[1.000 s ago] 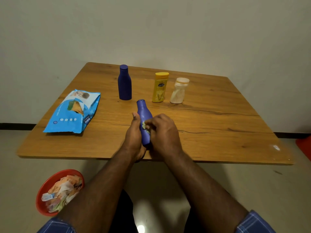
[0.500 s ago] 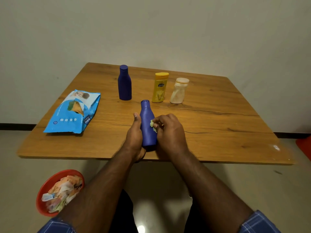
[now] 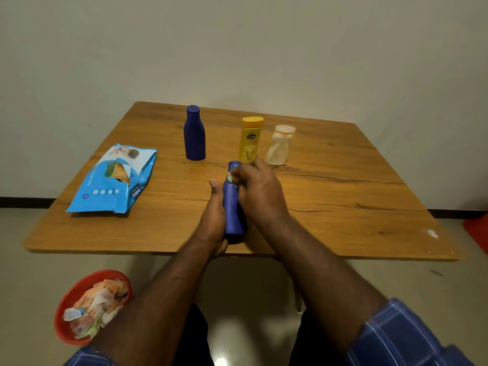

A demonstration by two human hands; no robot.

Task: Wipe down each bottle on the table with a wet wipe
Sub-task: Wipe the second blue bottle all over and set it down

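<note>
My left hand (image 3: 214, 217) grips the lower body of a small blue bottle (image 3: 232, 207), which stands upright near the table's front edge. My right hand (image 3: 260, 191) presses a crumpled pale wet wipe (image 3: 231, 177) against the bottle's neck, just under its cap. Further back stand a taller dark blue bottle (image 3: 195, 136), a yellow bottle (image 3: 250, 140) and a cream-coloured bottle (image 3: 280, 145), all upright in a row.
A blue wet wipe pack (image 3: 116, 178) lies flat on the left of the wooden table (image 3: 343, 196). On the floor at lower left is a red bowl (image 3: 79, 289) with used wipes. A red object (image 3: 475, 231) sits by the right edge.
The blue bottle went from tilted to upright. My right hand with the wipe slid from the bottle's middle up to its neck. My left hand kept its hold.
</note>
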